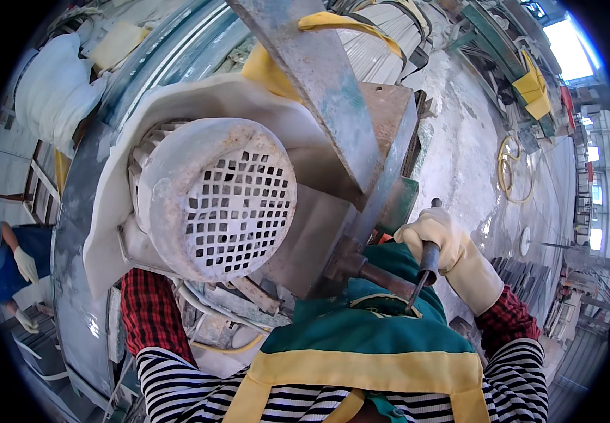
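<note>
My right hand (435, 240), in a cream glove, is closed around a dark metal crank handle (428, 262). A thin rod runs down from the handle, beside the end of a rusty shaft (388, 278) that sticks out of the machine. Left of it sits a large, dusty electric motor (241, 204) with a square-holed round cover. My left forearm (153, 314), in a red and black plaid sleeve, reaches behind the motor, which hides the left hand. A green apron (368, 331) with a yellow band lies close below the shaft.
A slanted metal plate (319, 84) rises beside the motor, and a white sheet (104, 233) curves around it. A co-worker's gloved hand (26, 265) shows at far left. To the right, a yellow hose (506, 169) lies on the pale, dusty surface (453, 141). Cables hang under the motor.
</note>
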A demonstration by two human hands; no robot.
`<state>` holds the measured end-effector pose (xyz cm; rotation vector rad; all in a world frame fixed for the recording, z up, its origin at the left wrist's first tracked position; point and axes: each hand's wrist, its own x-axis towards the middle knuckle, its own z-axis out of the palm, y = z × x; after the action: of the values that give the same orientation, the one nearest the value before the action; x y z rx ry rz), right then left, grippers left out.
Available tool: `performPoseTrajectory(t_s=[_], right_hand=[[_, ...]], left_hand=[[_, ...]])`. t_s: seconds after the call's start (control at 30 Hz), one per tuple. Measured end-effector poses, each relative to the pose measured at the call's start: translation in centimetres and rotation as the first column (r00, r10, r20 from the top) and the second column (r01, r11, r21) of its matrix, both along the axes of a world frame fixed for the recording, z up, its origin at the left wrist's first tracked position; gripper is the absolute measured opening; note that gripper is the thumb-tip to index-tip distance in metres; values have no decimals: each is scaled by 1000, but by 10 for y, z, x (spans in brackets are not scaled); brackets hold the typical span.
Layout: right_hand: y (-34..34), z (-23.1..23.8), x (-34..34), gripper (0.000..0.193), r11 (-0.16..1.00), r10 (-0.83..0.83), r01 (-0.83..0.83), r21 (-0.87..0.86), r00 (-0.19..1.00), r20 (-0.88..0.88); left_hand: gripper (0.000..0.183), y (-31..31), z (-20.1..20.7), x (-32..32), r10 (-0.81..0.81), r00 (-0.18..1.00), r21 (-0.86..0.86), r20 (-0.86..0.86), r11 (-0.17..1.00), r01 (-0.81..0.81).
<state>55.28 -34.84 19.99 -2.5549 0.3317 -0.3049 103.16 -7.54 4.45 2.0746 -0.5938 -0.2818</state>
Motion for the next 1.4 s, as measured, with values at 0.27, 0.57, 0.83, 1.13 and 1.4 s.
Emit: performPoseTrajectory(t_s=[0.27, 0.57, 0.83, 1.13, 1.4], right_hand=[[17, 6, -20, 7, 952, -154, 212, 220, 954, -257], [100, -1, -20, 6, 480, -593, 693, 538, 708, -383], [124, 0, -19, 14, 252, -607, 868, 428, 486, -628], [150, 2, -13, 8, 156, -678, 884, 441, 421, -603], [149, -3, -17, 13, 107, -645, 858, 503, 445, -622]], left_hand=[[44, -8, -3, 0, -27, 1000, -25, -4, 999, 27], [43, -11, -3, -13, -50, 999, -37, -16, 998, 49], [43, -22, -12, -37, -68, 998, -57, -11, 996, 67], [42, -14, -11, -41, -60, 998, -60, -24, 997, 58], [42, -14, -1, -5, -38, 999, -80, -16, 996, 37]])
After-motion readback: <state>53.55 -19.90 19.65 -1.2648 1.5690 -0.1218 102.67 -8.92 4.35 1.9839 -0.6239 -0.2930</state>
